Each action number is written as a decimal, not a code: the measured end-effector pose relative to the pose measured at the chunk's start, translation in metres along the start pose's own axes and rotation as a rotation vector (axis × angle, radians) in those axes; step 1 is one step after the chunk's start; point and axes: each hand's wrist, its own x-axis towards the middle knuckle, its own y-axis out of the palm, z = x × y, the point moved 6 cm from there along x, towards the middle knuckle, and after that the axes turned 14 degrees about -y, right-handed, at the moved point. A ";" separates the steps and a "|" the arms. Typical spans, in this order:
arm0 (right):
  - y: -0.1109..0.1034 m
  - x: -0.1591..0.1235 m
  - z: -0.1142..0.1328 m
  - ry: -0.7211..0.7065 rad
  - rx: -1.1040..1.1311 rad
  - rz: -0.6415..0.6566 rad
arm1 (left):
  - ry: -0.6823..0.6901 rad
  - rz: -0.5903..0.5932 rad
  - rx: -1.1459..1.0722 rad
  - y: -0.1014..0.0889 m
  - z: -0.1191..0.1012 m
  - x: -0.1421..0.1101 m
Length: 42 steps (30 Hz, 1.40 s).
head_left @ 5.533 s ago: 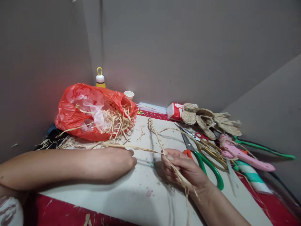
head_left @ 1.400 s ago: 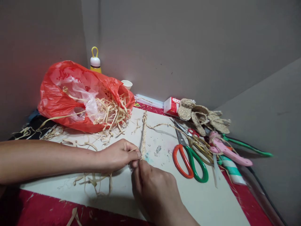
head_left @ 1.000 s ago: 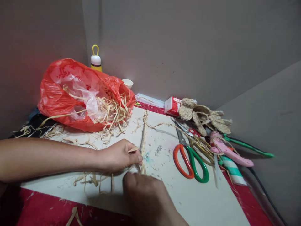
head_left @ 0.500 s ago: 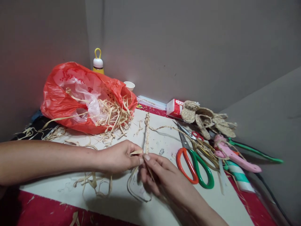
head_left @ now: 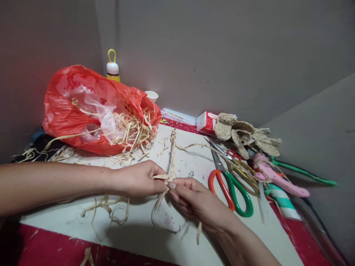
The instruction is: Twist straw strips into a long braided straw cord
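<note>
A thin braid of pale straw (head_left: 173,151) lies on the white board (head_left: 244,236), running away from me toward the wall. My left hand (head_left: 138,179) is closed and pinches flat straw strands at the braid's near end. Just to its right, my right hand (head_left: 194,201) is closed too, with thumb and fingers pinching the same strands. Loose strands (head_left: 159,207) hang from both hands and curl on the board, and more straw strips (head_left: 108,207) trail beneath my left wrist.
A red plastic bag (head_left: 83,107) spilling straw lies at the back left, with a yellow bottle (head_left: 112,70) and white cup (head_left: 152,96) behind it. Orange-and-green scissors (head_left: 230,184), smaller scissors (head_left: 227,153), woven straw pieces (head_left: 244,135), a red box (head_left: 206,122) and a pink tool (head_left: 277,179) crowd the right.
My right hand has come from below the braid up beside the left, and both now pinch the strands. The braid, earlier slanted to the right, now lies straight.
</note>
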 end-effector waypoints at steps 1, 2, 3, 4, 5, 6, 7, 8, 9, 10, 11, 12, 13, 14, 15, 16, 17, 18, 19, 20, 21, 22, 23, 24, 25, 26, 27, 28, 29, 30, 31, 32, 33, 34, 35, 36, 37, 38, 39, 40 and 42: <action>0.000 0.000 -0.001 -0.003 0.023 -0.007 | -0.023 0.008 -0.030 -0.001 -0.001 0.000; 0.000 0.000 -0.001 -0.005 0.040 -0.015 | -0.053 0.011 -0.068 -0.002 -0.001 -0.001; 0.000 0.000 -0.001 -0.008 0.054 -0.022 | -0.084 0.003 -0.113 -0.003 -0.002 -0.001; 0.000 0.000 -0.001 -0.011 0.064 -0.025 | -0.118 -0.013 -0.162 -0.005 -0.001 -0.001; 0.000 0.000 -0.001 -0.012 0.072 -0.026 | -0.149 -0.028 -0.209 -0.007 0.000 -0.001; 0.001 0.001 -0.001 -0.014 0.079 -0.026 | -0.168 -0.038 -0.248 -0.008 0.001 0.000; 0.001 0.001 -0.001 -0.014 0.087 -0.025 | -0.171 -0.046 -0.275 -0.009 0.001 0.001; 0.001 0.001 -0.001 -0.012 0.094 -0.025 | -0.155 -0.052 -0.284 -0.009 0.002 0.002; 0.002 0.001 -0.002 -0.008 0.102 -0.024 | -0.123 -0.062 -0.273 -0.009 0.002 0.003; 0.002 0.001 -0.002 -0.006 0.110 -0.023 | -0.082 -0.080 -0.249 -0.010 0.002 0.004; 0.003 0.002 -0.002 -0.006 0.119 -0.020 | -0.040 -0.102 -0.213 -0.011 0.001 0.004; 0.003 0.002 -0.002 -0.007 0.128 -0.018 | -0.005 -0.122 -0.175 -0.011 0.001 0.004; 0.003 0.002 -0.002 -0.008 0.134 -0.018 | 0.018 -0.130 -0.141 -0.011 0.001 0.004; 0.003 0.002 -0.002 -0.012 0.138 -0.016 | 0.026 -0.128 -0.117 -0.011 0.002 0.004; 0.004 0.002 -0.002 -0.016 0.140 -0.014 | 0.025 -0.123 -0.103 -0.011 0.002 0.004; 0.004 0.003 -0.002 -0.019 0.139 -0.013 | 0.030 -0.129 -0.093 -0.012 0.002 0.004; 0.004 0.003 -0.002 -0.022 0.137 -0.013 | 0.052 -0.147 -0.080 -0.013 0.000 0.003; 0.005 0.003 -0.001 -0.025 0.134 -0.013 | 0.090 -0.175 -0.064 -0.015 -0.003 0.001; 0.005 0.003 -0.001 -0.030 0.132 -0.012 | 0.138 -0.208 -0.045 -0.016 -0.006 0.000; 0.006 0.003 -0.001 -0.033 0.130 -0.013 | 0.186 -0.245 -0.027 -0.017 -0.010 -0.003; 0.006 0.003 -0.001 -0.036 0.129 -0.015 | 0.220 -0.277 -0.012 -0.018 -0.012 -0.005; 0.007 0.003 -0.001 -0.039 0.130 -0.016 | 0.232 -0.298 -0.007 -0.018 -0.013 -0.006; 0.007 0.003 -0.001 -0.042 0.133 -0.019 | 0.230 -0.306 -0.013 -0.016 -0.013 -0.007; 0.007 0.003 -0.002 -0.045 0.137 -0.025 | 0.225 -0.305 -0.026 -0.015 -0.013 -0.008; 0.007 0.003 -0.002 -0.049 0.142 -0.032 | 0.221 -0.294 -0.047 -0.013 -0.012 -0.009; 0.007 0.003 -0.002 -0.054 0.148 -0.037 | 0.220 -0.276 -0.073 -0.010 -0.012 -0.010; 0.007 0.003 -0.002 -0.061 0.153 -0.043 | 0.219 -0.261 -0.101 -0.008 -0.012 -0.012; 0.007 0.003 -0.002 -0.070 0.157 -0.047 | 0.210 -0.256 -0.126 -0.007 -0.011 -0.013; 0.007 0.004 -0.002 -0.076 0.160 -0.049 | 0.193 -0.258 -0.143 -0.006 -0.011 -0.013; 0.007 0.004 -0.002 -0.083 0.162 -0.051 | 0.172 -0.266 -0.150 -0.006 -0.010 -0.014; 0.007 0.004 -0.002 -0.087 0.164 -0.052 | 0.155 -0.277 -0.149 -0.006 -0.010 -0.014; 0.007 0.004 -0.002 -0.089 0.167 -0.053 | 0.146 -0.288 -0.142 -0.007 -0.010 -0.015; 0.007 0.004 -0.002 -0.089 0.171 -0.052 | 0.141 -0.297 -0.131 -0.008 -0.009 -0.015; 0.007 0.004 -0.002 -0.090 0.175 -0.051 | 0.141 -0.303 -0.120 -0.009 -0.009 -0.014; 0.007 0.004 -0.002 -0.094 0.179 -0.048 | 0.142 -0.307 -0.114 -0.010 -0.009 -0.014; 0.007 0.004 -0.002 -0.096 0.184 -0.042 | 0.137 -0.305 -0.111 -0.011 -0.008 -0.013; 0.008 0.004 -0.002 -0.099 0.188 -0.034 | 0.121 -0.290 -0.111 -0.012 -0.006 -0.011; 0.008 0.004 -0.002 -0.101 0.191 -0.027 | 0.095 -0.265 -0.116 -0.012 -0.004 -0.009; 0.008 0.004 -0.003 -0.102 0.193 -0.021 | 0.060 -0.233 -0.124 -0.012 -0.002 -0.007; 0.007 0.004 -0.003 -0.101 0.193 -0.016 | 0.027 -0.202 -0.132 -0.012 0.001 -0.004; 0.007 0.004 -0.004 -0.099 0.192 -0.007 | -0.019 -0.154 -0.120 -0.012 0.003 -0.001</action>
